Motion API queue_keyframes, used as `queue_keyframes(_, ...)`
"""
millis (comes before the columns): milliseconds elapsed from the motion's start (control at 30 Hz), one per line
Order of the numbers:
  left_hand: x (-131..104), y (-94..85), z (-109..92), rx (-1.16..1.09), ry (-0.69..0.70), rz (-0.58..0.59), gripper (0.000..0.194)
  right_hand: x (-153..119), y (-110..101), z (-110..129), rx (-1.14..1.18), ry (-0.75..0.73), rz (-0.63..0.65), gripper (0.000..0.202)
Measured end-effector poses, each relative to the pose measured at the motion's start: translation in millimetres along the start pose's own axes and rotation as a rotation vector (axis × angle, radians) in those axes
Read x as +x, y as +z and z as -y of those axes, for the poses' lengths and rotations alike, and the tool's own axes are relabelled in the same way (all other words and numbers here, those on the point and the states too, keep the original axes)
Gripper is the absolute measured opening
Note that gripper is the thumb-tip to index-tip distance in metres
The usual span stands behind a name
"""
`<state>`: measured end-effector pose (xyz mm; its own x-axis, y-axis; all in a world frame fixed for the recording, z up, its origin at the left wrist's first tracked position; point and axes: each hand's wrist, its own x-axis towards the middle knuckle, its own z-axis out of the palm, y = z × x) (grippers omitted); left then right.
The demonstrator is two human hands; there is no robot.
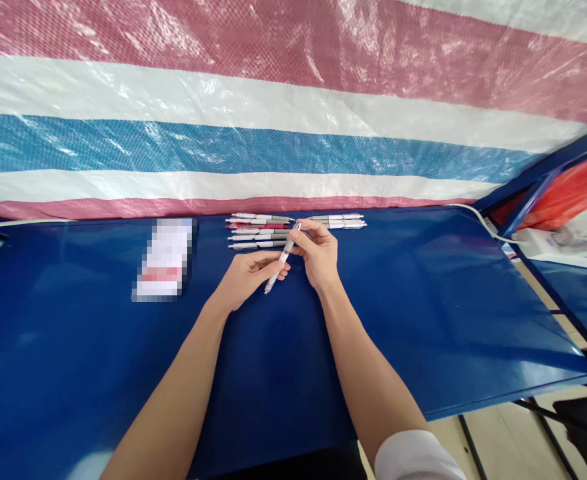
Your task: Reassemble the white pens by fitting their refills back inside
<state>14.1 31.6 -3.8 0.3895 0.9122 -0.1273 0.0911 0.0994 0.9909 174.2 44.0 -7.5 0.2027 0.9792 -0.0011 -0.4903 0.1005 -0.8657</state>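
The held pen (285,253) is in front of the bare body, just beside the near right end of the larger pen group (257,237), which serves as the landmark. It is aslant: the silver tip points away from the body and slightly right, and the white clip end points nearer and left.

Grip state: both hands close on this one pen. The left hand (246,279) pinches the barrel near its middle between thumb and fingers, just nearer than the landmark. The right hand (322,259) holds the grey section close to the tip, just right of the landmark. Some fingertips are hidden, so their exact contact cannot be told.

Surroundings: a red pen (256,226) lies among the pens of the landmark. The smaller pen group (341,223) lies right of the landmark. A pixelated flat item (162,260) lies well apart, to its left. All rest on the blue table (398,300).

Handling guidance, by judgement:
1. Use light, opposed thumb-and-finger pressure; the slim barrel may roll under an uneven pinch.
2. Steady the barrel with the left hand while the right hand controls the tip end.
3. Align both grips along the pen's axis to limit bending or twisting.
4. Leave clearance between the knuckles and the landmark; contact could scatter its pens.
5. Avoid pressing on the clip end, which could work a push button.
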Motion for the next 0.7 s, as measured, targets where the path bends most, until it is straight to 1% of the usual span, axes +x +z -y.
queue_keyframes(133, -0.4, 0.6, 0.7, 0.042, -0.003, 0.003, 0.033, -0.9, 1.0, -0.8, 0.008, -0.008, -0.023, 0.025)
queue_keyframes(200, -1.0, -1.1, 0.5, 0.019, -0.006, 0.026, 0.029, -1.9, 1.5, 0.0, 0.02, 0.0, -0.02, 0.024)
queue_keyframes(267, -1.9, -4.2, -0.2, -0.037, -0.021, 0.089, 0.027, -3.2, 1.8, 1.6, 0.036, 0.027, 0.005, 0.023)
queue_keyframes(367, -3.5, -9.1, -1.7, -0.134, -0.077, 0.227, 0.028, -5.3, 1.8, 4.1, 0.07, 0.082, 0.067, 0.022)
queue_keyframes(433, -4.3, -10.6, -2.4, -0.164, -0.1, 0.27, 0.03, -6.0, 1.6, 4.9, 0.092, 0.104, 0.1, 0.021)
queue_keyframes(500, -4.5, -10.3, -2.4, -0.148, -0.09, 0.244, 0.029, -6.0, 1.5, 4.8, 0.11, 0.102, 0.113, 0.02)
queue_keyframes(600, -3.4, -7.4, -0.6, -0.115, -0.048, 0.132, 0.026, -5.2, 1.9, 4.1, 0.111, 0.07, 0.103, 0.017)
queue_keyframes(700, -1.6, -4.4, 2.0, -0.117, -0.017, 0.028, 0.027, -4.4, 2.9, 3.3, 0.089, 0.043, 0.064, 0.018)
